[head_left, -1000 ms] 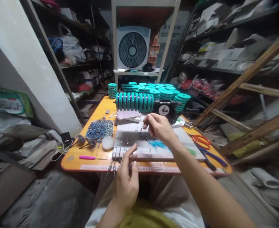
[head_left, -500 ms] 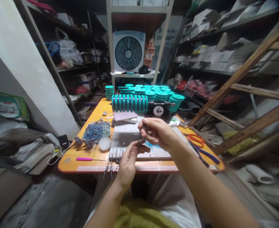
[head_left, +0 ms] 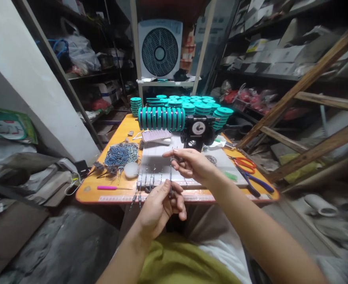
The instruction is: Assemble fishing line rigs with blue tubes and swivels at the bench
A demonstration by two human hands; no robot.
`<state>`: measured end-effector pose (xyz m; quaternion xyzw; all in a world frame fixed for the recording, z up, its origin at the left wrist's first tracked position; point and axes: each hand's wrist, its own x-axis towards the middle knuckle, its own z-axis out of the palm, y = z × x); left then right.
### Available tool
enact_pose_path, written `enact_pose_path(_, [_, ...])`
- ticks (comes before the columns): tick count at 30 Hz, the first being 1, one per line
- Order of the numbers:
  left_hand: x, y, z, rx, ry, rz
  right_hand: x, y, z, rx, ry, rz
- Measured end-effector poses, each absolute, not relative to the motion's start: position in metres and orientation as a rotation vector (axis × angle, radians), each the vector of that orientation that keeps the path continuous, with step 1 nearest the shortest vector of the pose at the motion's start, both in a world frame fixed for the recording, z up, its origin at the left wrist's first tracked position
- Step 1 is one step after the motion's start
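The left hand (head_left: 163, 203) and right hand (head_left: 190, 161) had fingers clamped, as far as the blur showed, on a thin strand (head_left: 170, 172) over the white board (head_left: 149, 156). Green spools (head_left: 161, 119) and a phone (head_left: 157, 135) crowded the worktop (head_left: 88, 194) behind; pliers (head_left: 261, 182) lay right.

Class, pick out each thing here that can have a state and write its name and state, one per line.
strand: held roughly upright
left hand: holding the strand low
right hand: holding the strand near its top
blue pieces: heaped together
pink-handled tool: lying flat
blue-handled pliers: handles spread apart
front teal spools: lined up in a row
rear teal spools: stacked
fan: upright; running or not, cannot tell
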<state>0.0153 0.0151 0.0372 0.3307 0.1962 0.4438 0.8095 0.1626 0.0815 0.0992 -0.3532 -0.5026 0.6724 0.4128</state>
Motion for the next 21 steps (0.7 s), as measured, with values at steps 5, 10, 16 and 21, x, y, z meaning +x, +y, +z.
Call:
enact_pose_path(5, [0.014, 0.015, 0.034, 0.706, 0.540, 1.138, 0.179, 0.053, 0.077, -1.062, -1.333, 1.411])
enact_pose_path(10, [0.020, 0.014, 0.027, 0.855, 0.687, 1.295, 0.182, -0.001, 0.045, -1.235, -1.551, 1.538])
enact_pose_path(16, [0.029, 0.016, 0.014, 1.069, 0.854, 1.272, 0.162, -0.047, 0.014, -1.266, -1.331, 1.508])
enact_pose_path(21, [0.030, 0.005, 0.004, 2.006, 0.847, 1.688, 0.167, -0.058, -0.003, -1.340, -1.795, 0.619])
